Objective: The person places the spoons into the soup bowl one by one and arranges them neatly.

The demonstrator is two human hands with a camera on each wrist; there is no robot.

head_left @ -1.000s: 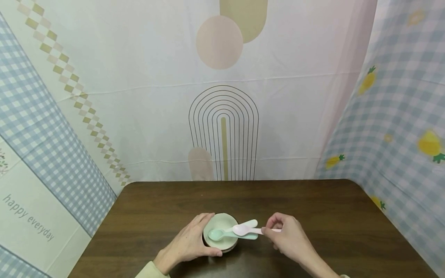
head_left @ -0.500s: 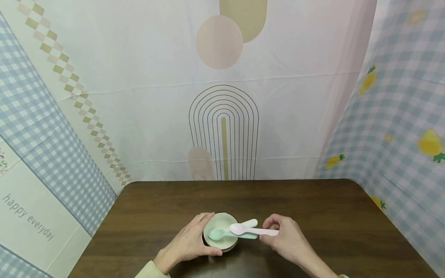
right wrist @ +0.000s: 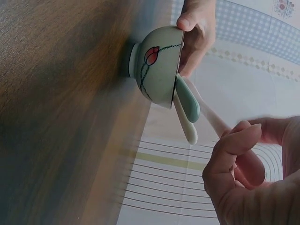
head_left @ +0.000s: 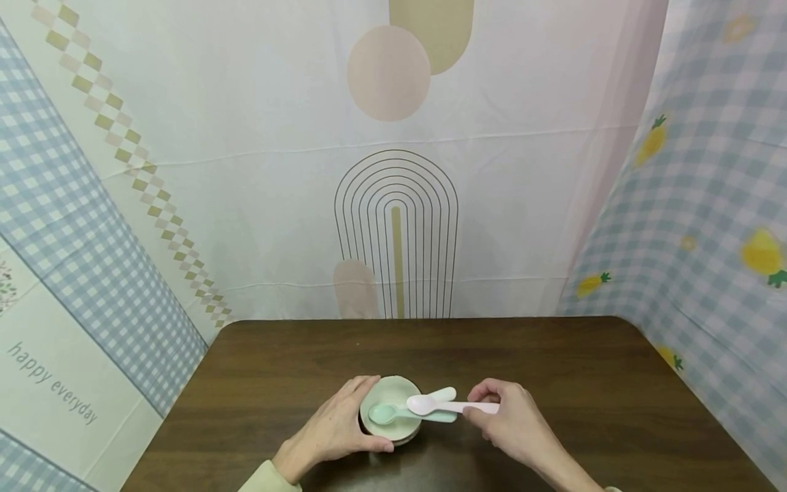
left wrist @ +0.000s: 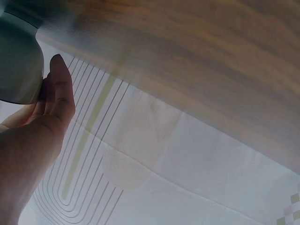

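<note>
L hand (head_left: 335, 432) cups bowl (head_left: 391, 415) side, desk (head_left: 553, 362) front-ctr | R hand (head_left: 513, 424) grip pinches pink spoon (head_left: 451, 406) handle, its scoop over bowl rim | green spoon (head_left: 399, 413) + white spoon (head_left: 438, 395) in bowl | I can't see L fingertips behind bowl; handle end hidden in R fingers

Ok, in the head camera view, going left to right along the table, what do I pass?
Left hand → bowl → mint spoon's scoop → pink spoon's scoop → right hand.
</note>
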